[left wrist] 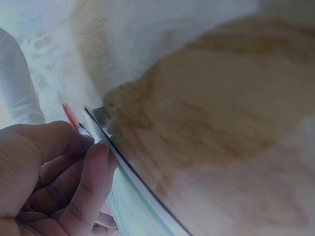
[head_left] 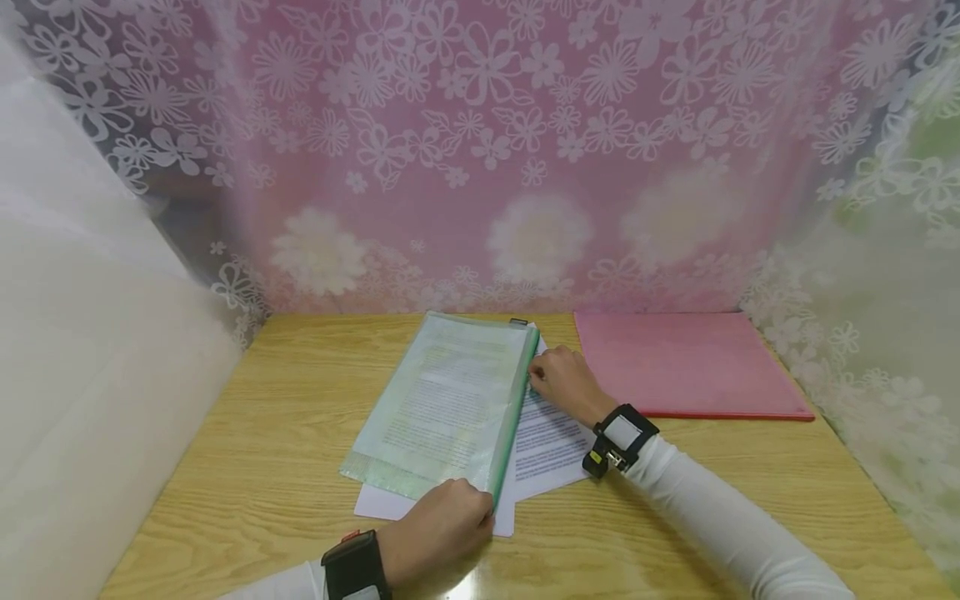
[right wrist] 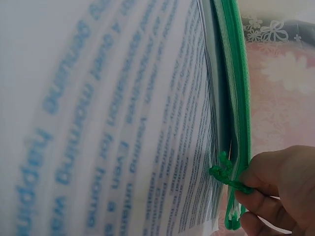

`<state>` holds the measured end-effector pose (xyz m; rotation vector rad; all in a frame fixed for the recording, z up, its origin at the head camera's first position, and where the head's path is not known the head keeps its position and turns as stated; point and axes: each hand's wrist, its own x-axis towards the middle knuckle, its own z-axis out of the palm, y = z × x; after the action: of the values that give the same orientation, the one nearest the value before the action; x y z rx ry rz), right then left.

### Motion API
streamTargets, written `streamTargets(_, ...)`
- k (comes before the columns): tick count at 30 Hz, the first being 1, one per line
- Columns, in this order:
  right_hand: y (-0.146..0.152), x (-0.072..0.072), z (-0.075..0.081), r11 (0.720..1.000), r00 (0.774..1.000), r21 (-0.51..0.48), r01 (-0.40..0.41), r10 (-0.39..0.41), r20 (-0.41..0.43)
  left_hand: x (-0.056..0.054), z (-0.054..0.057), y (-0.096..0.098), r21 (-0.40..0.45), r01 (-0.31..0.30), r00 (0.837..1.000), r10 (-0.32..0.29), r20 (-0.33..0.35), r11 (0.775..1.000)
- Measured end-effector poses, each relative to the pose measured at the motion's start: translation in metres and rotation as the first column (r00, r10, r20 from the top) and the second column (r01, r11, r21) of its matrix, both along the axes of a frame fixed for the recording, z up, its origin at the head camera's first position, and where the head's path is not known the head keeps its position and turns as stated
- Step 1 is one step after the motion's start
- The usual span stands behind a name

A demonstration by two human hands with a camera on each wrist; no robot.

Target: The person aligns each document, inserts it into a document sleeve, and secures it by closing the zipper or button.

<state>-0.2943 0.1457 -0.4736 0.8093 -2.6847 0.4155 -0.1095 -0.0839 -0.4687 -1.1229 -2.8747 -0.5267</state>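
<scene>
**Translucent pale-green plastic zip folder (head_left: 450, 408) held by both hands along its green zipped side (head_left: 517, 408)**

Nearest, at the end of a white left sleeve (head_left: 273, 585), a black wrist device (head_left: 356, 567) is worn. The folder's near right corner is pinched by the left hand (head_left: 442, 525), whose grip is closed on it between thumb and fingers. The folder is laid at a slant on the light yellow wood-grained tabletop (head_left: 292, 392), left of the pink mat. Past its near edge a strip of plain white paper (head_left: 378, 503) is exposed.

To the right, the folder is partly underlain by a white sheet with lines of printed text (head_left: 551, 454), set at an angle. More printed text is seen through the folder's pale cover.

On the right arm a white sleeve (head_left: 735, 517) and a black wrist strap with a pale rectangular face (head_left: 624, 437) are worn. In the right wrist view a small green zip pull (right wrist: 229, 179) is pinched by the right hand (head_left: 567, 383); its grip is closed on that pull, near the zip's far end.

Farther off, a small dark clip (head_left: 518, 322) is seen just beyond the folder. A flat pink rectangular mat (head_left: 690, 362) is placed at the far right. Behind, the tabletop is bounded by a pink curtain with white flower patterns (head_left: 420, 200).
</scene>
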Motion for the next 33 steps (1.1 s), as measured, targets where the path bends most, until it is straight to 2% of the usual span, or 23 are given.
streamTargets(13,-0.0006,-0.0046,0.0006,0.999,0.999,0.014,0.033,-0.033,0.025,-0.0011,-0.0008,0.0006,0.008,-0.016,0.999,0.016,0.04,1.0)
streamTargets(27,-0.0011,-0.0069,0.0025,0.999,0.999,0.022,0.039,-0.04,0.031,-0.0005,-0.0006,-0.0008,0.033,-0.033,0.992,0.029,0.124,0.999)
streamTargets(33,-0.0013,-0.0089,0.003,0.999,0.999,0.016,0.033,-0.034,0.026,-0.0012,-0.0001,-0.0004,0.024,-0.025,0.995,0.022,0.099,0.999)
